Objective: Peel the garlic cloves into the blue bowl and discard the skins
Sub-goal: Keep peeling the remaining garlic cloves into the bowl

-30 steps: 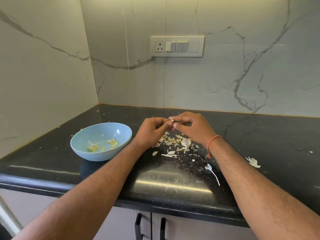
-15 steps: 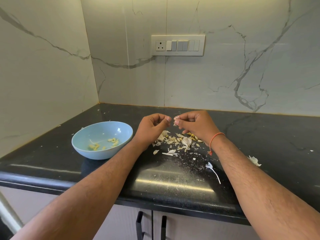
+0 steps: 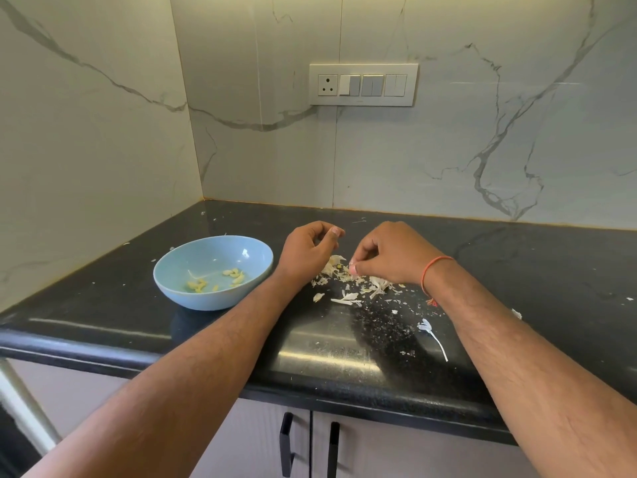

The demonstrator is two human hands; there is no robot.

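peeled cloves [image 3: 234,276] lie in blue bowl [image 3: 193,291] on black counter [image 3: 551,270] | skin pile [image 3: 351,282] right of bowl | right hand [image 3: 393,251] fingertips pinched down at pile | left hand [image 3: 306,250] curled, contents unclear

worktop [image 3: 551,270]: black, glossy, speckled stone, set in a marble-walled corner | blue bowl [image 3: 179,288]: on it at left, holding peeled cloves | garlic skins [image 3: 351,288]: heaped mid-worktop, right of bowl | stem scrap [image 3: 432,334]: nearer front edge | white flecks scattered around
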